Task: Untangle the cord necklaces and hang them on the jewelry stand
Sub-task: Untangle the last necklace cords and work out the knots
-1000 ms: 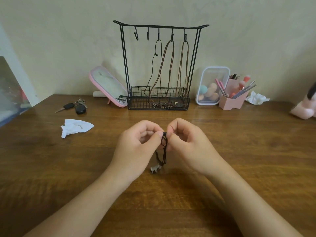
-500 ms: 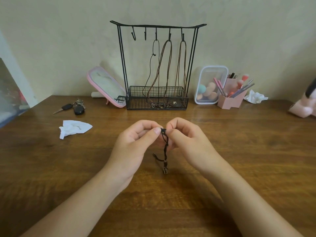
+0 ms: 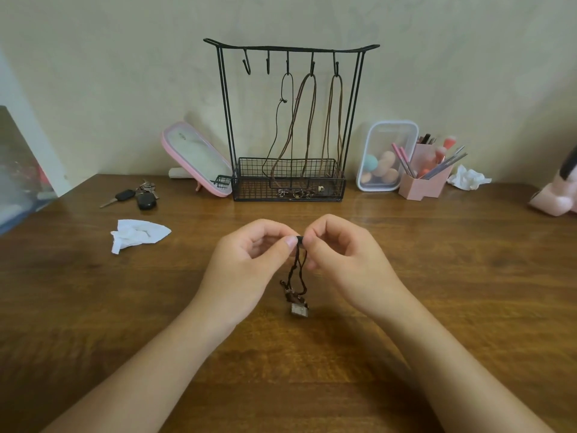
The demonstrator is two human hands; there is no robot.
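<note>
A tangled dark cord necklace (image 3: 298, 273) with a small square metal pendant (image 3: 299, 309) hangs above the wooden table between my two hands. My left hand (image 3: 249, 264) and my right hand (image 3: 340, 260) both pinch the top of the bunched cord, fingertips nearly touching. Behind them stands the black wire jewelry stand (image 3: 292, 48) with a basket base. Three cord necklaces hang from its three right hooks: one dark (image 3: 282, 120), two brown (image 3: 307, 120), their pendants lying in the basket (image 3: 249, 179). The two left hooks are bare.
Car keys (image 3: 137, 196) and a crumpled white tissue (image 3: 137, 234) lie at the left. A pink mirror (image 3: 196, 159) leans beside the stand. At the right stand a clear box of sponges (image 3: 385, 157), a pink brush holder (image 3: 426, 179), another tissue (image 3: 468, 178) and a pink object (image 3: 555, 201).
The hanging bundle has swung and turned, so the pendant now faces me, hanging straight below my fingers. Both hands keep their pinch in about the same place.
</note>
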